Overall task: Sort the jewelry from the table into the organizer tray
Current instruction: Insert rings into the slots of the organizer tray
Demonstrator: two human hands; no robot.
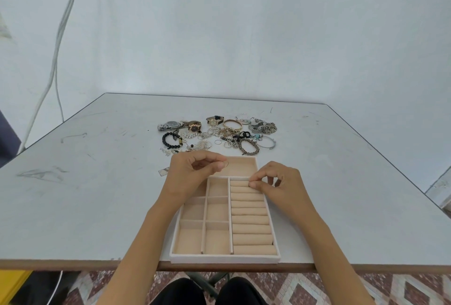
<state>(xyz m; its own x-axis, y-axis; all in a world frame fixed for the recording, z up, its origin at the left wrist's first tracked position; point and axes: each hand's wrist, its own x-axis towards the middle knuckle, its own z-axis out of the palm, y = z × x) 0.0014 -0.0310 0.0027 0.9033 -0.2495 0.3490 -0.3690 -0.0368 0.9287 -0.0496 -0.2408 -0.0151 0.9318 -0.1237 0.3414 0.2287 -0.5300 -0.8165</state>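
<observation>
A beige organizer tray [273, 209] lies at the table's near edge, with square compartments on its left and padded ring rolls [251, 219] on its right. My left hand [192, 173] hovers over the tray's far left part and pinches a thin ring [226, 164] between thumb and fingers. My right hand [278, 182] rests at the far end of the ring rolls, fingertips pinched on the topmost roll; whether something small sits between them is hidden. The compartments I can see hold nothing. A pile of jewelry [219, 136] lies beyond the tray.
The pile holds watches [194, 126], a black bead bracelet [172, 140], a gold bangle [232, 123], chains [264, 127], a braided bracelet [249, 146] and loose rings. A small tag [164, 171] lies left of my left hand. The table edge [73, 263] runs close below the tray.
</observation>
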